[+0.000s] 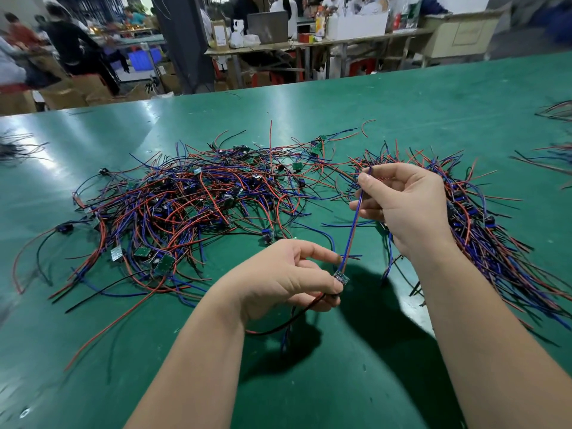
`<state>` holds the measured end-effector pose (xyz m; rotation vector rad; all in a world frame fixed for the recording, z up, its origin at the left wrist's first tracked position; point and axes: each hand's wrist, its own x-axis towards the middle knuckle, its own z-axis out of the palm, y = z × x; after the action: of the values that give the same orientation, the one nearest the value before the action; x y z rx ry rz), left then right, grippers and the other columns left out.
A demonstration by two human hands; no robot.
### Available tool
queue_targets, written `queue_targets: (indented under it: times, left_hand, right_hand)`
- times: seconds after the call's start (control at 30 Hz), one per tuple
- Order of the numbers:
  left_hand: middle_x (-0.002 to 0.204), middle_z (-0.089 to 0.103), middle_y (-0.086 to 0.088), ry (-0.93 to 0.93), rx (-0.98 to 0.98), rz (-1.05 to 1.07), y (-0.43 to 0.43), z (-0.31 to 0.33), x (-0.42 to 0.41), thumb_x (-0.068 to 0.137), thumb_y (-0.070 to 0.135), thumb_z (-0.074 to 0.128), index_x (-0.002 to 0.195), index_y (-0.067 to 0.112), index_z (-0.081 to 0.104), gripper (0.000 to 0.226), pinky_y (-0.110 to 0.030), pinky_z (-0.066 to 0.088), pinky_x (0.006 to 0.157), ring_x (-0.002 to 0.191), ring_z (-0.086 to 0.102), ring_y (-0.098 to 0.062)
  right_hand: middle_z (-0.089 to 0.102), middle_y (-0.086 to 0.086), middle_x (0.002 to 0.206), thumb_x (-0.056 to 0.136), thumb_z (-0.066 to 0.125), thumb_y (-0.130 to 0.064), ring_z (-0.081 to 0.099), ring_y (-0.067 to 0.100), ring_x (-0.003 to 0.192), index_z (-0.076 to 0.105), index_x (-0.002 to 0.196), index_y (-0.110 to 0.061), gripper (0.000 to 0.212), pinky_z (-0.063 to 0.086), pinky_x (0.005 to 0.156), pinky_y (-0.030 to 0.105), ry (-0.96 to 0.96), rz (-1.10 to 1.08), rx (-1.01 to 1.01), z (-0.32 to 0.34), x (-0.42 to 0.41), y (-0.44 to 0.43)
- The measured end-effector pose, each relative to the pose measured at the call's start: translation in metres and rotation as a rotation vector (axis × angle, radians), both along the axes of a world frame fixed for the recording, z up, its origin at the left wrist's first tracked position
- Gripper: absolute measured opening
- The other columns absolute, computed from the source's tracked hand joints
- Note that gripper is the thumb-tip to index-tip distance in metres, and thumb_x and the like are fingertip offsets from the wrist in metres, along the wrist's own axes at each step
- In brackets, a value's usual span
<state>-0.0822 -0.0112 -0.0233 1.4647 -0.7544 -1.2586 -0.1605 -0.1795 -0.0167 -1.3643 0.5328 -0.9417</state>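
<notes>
With the small board point(341, 278) pinched in the left hand point(284, 283), the wire pair point(353, 224) — pinched by the right hand point(408, 209) — is best drawn taut gently.

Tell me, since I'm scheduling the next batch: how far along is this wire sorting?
Done: a combed bundle lies at right. In hand: the left hand grips a small board, the right hand pinches its blue-red wires taut. Left: the tangled pile, seemingly the larger share.
</notes>
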Motion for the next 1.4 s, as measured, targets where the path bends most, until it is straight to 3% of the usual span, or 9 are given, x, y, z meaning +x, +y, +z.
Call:
queue_targets:
  times: [0.27, 0.4, 0.6, 0.73, 0.87, 1.0, 1.1, 1.23, 1.4]
  left_hand:
    - [0.064, 0.061, 0.003, -0.038, -0.039, -0.112, 0.007, 0.003, 0.004, 0.072, 0.003, 0.062, 0.107, 0.017, 0.071, 0.039, -0.024, 0.055, 0.061, 0.063, 0.064, -0.014]
    - [0.073, 0.065, 0.005, 0.001, -0.171, -0.174, 0.010, 0.007, 0.004, 0.075, 0.002, 0.061, 0.095, 0.023, 0.075, 0.032, -0.025, 0.056, 0.061, 0.069, 0.067, -0.013]
    - [0.081, 0.073, 0.001, 0.325, -0.623, 0.212, 0.008, 0.010, 0.013, 0.048, 0.017, 0.091, 0.072, 0.025, 0.074, 0.031, -0.013, 0.052, 0.052, 0.058, 0.064, -0.003]
    - [0.064, 0.066, 0.000, 0.398, -0.741, 0.616, -0.006, 0.009, 0.012, 0.060, 0.009, 0.071, 0.071, 0.013, 0.063, 0.015, -0.015, 0.053, 0.053, 0.055, 0.066, -0.008]
    - [0.071, 0.066, -0.001, 0.051, -0.731, 0.732, -0.015, 0.002, 0.004, 0.053, 0.014, 0.078, 0.079, 0.011, 0.056, 0.033, -0.023, 0.055, 0.065, 0.064, 0.066, -0.014]
    - [0.076, 0.071, 0.009, -0.278, -0.675, 0.634, -0.021, -0.008, -0.004, 0.066, 0.004, 0.079, 0.084, 0.014, 0.062, 0.027, -0.015, 0.050, 0.067, 0.069, 0.066, -0.004]
    - [0.084, 0.074, 0.005, -0.247, -0.635, 0.535, -0.023, -0.010, -0.006, 0.081, -0.015, 0.062, 0.090, 0.015, 0.068, 0.032, -0.019, 0.053, 0.074, 0.078, 0.069, -0.008]
    - [0.084, 0.074, -0.001, 0.087, -0.553, 0.520, -0.024, -0.006, -0.008, 0.076, 0.018, 0.069, 0.093, 0.013, 0.067, 0.018, -0.026, 0.057, 0.065, 0.073, 0.072, -0.019]
    - [0.069, 0.072, -0.005, -0.002, -0.440, 0.576, -0.027, -0.013, -0.012, 0.074, 0.013, 0.072, 0.082, 0.008, 0.068, 0.010, -0.023, 0.056, 0.055, 0.057, 0.068, -0.012]
  right_hand:
    - [0.061, 0.003, 0.049, 0.090, 0.062, -0.005, 0.067, 0.026, 0.047, 0.055, 0.075, -0.007, 0.016, 0.048, 0.040, 0.023, 0.034, 0.025, -0.028, -0.003, 0.003, 0.005]
    - [0.062, 0.012, 0.057, 0.099, 0.049, -0.023, 0.066, 0.025, 0.047, 0.061, 0.082, -0.007, 0.026, 0.050, 0.041, 0.025, 0.124, 0.103, 0.023, -0.003, 0.005, 0.004]
    - [0.067, 0.012, 0.073, 0.089, 0.060, -0.003, 0.065, 0.024, 0.058, 0.064, 0.104, -0.003, 0.015, 0.055, 0.053, 0.027, 0.490, 0.431, -0.101, -0.009, 0.001, 0.010]
    - [0.067, 0.006, 0.070, 0.071, 0.071, -0.010, 0.061, 0.012, 0.054, 0.068, 0.097, -0.010, 0.026, 0.047, 0.051, 0.016, 0.252, 0.699, 0.022, -0.004, 0.004, 0.029]
    - [0.068, 0.001, 0.064, 0.065, 0.067, -0.021, 0.057, 0.007, 0.052, 0.076, 0.077, -0.013, 0.017, 0.046, 0.053, 0.014, -0.059, 0.612, 0.278, 0.002, 0.010, 0.035]
    - [0.062, -0.003, 0.056, 0.064, 0.066, -0.019, 0.053, 0.003, 0.048, 0.073, 0.069, -0.009, 0.013, 0.045, 0.053, 0.014, -0.130, 0.460, 0.393, 0.003, 0.010, 0.029]
    - [0.062, -0.003, 0.055, 0.064, 0.065, -0.014, 0.052, 0.002, 0.044, 0.065, 0.079, -0.005, 0.018, 0.046, 0.048, 0.010, -0.162, 0.394, 0.447, 0.008, 0.008, 0.021]
    - [0.063, -0.001, 0.060, 0.064, 0.066, -0.013, 0.054, 0.004, 0.048, 0.067, 0.078, -0.009, 0.014, 0.046, 0.050, 0.011, -0.126, 0.413, 0.403, 0.008, 0.005, 0.014]
    - [0.064, -0.001, 0.061, 0.068, 0.072, -0.010, 0.054, 0.006, 0.052, 0.068, 0.078, -0.010, 0.011, 0.044, 0.050, 0.013, 0.106, 0.446, 0.195, -0.001, 0.008, 0.017]
